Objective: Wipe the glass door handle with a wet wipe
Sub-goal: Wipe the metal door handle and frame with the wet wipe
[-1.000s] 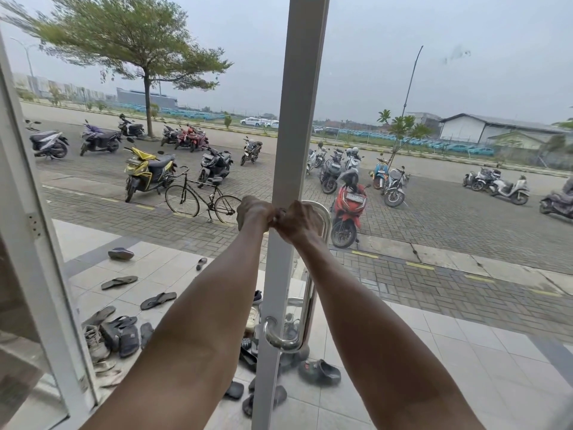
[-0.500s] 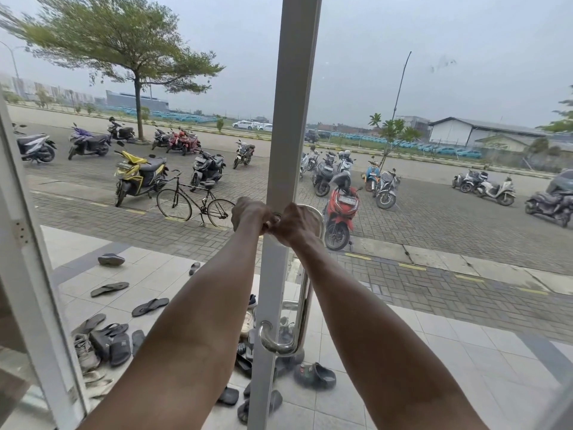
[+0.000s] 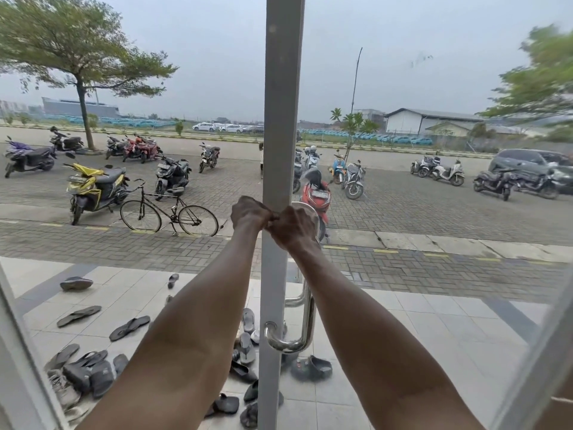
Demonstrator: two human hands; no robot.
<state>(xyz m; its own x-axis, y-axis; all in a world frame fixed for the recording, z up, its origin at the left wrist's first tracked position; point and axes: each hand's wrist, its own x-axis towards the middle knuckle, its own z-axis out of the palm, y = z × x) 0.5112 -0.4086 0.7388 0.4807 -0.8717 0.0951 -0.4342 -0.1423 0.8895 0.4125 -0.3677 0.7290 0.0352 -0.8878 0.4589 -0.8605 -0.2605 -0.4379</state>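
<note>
The handle (image 3: pixel 307 318) is set upright, its top covered by the curled right hand (image 3: pixel 294 228), touched by the curled left hand (image 3: pixel 249 212); anything held is hidden.

A white door frame (image 3: pixel 280 119) is seen upright in the middle, with glass on both sides. Beyond it, a pale tiled floor (image 3: pixel 434 321) is strewn with sandals (image 3: pixel 130 327), mostly at the near left. Farther off, a brick-paved lot (image 3: pixel 418 212) is filled with parked scooters (image 3: pixel 93 184) and a bicycle (image 3: pixel 169 212). A tree (image 3: pixel 80 57) is set at the far left, a white warehouse (image 3: pixel 428 121) at the far right. Everything is lit by flat daylight under a grey overcast sky (image 3: pixel 403 41).
</note>
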